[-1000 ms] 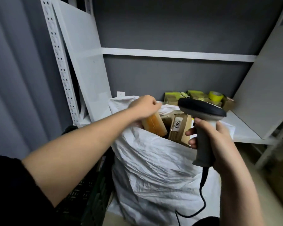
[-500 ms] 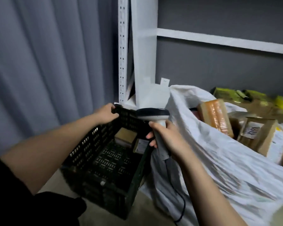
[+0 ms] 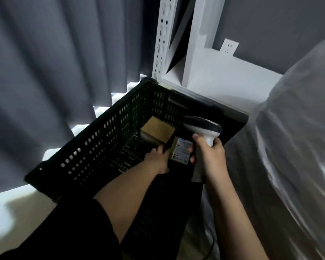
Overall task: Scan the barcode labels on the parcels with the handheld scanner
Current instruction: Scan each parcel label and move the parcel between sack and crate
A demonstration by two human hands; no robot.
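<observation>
Head view, looking down into a black perforated plastic crate [image 3: 94, 147] on the floor. Right hand [image 3: 207, 158] is wrapped closed around the grip of the handheld scanner [image 3: 203, 128]; index finger lies forward near the trigger, scan head aimed down into the crate, cable trailing below the wrist. Left hand [image 3: 157, 161] reaches inside the crate; its fingers [image 3: 160, 149] rest at the near-left edge of a small cardboard parcel with a printed label [image 3: 180, 151]. Cannot tell whether they pinch the parcel or only touch it. Labelled parcel lies just beyond the left fingertips and directly under the right-hand knuckles. A second, plain brown parcel [image 3: 157, 131] sits farther out past the left fingertips, touching or nearly touching the first.

Handling, judged: both parcels look like small stiff cartons, probably light, not slippery. Take by the side edges so the label face stays uncovered and flat to the scanner. Label is partly hidden by the right hand; tilting it up may be needed.

Surroundings: crate stands against a white metal shelving upright [image 3: 160, 38]; grey curtain [image 3: 45, 62] beyond the left hand; large white woven sack [image 3: 296, 147] outboard of the right hand. Light is dim.
</observation>
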